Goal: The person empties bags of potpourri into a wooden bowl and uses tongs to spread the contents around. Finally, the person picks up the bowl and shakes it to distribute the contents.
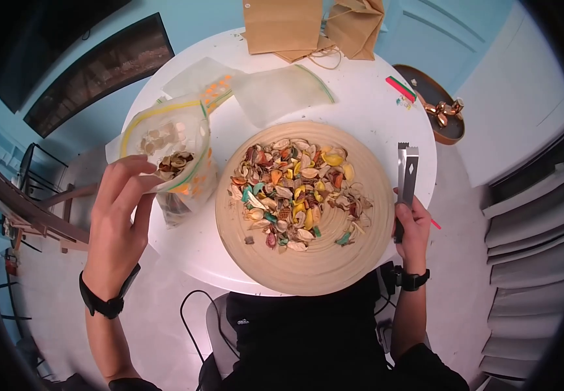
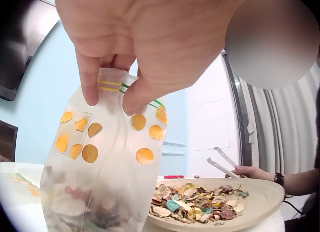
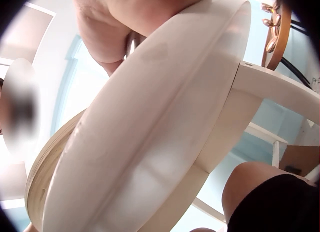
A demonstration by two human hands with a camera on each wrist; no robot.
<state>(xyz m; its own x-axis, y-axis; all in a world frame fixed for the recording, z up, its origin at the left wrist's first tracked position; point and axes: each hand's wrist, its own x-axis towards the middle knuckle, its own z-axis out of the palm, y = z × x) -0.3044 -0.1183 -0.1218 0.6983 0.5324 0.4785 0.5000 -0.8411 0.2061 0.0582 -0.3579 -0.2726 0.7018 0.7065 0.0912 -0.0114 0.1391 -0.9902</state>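
My left hand (image 1: 120,212) pinches the rim of a translucent zip bag (image 2: 107,177) with orange dots, thumb on one side and fingers on the other. The bag stands upright at the left of the table, its mouth spread, with dried petals (image 1: 175,164) inside. A round wooden tray (image 1: 308,281) bears a heap of colourful potpourri (image 1: 298,189). To the right of the tray, my right hand (image 1: 413,229) holds metal tongs (image 1: 407,176), their toothed tips pointing away from me. The right wrist view mostly shows the table's underside, which hides most of the tongs.
Flat zip bags (image 1: 282,94) lie behind the tray on the white round table (image 1: 197,270). Brown paper bags (image 1: 282,29) stand at the far edge. A red and green strip (image 1: 400,88) lies at the back right. Beyond it, a side stand (image 1: 450,135) bears a shiny balloon-dog figure (image 1: 443,112).
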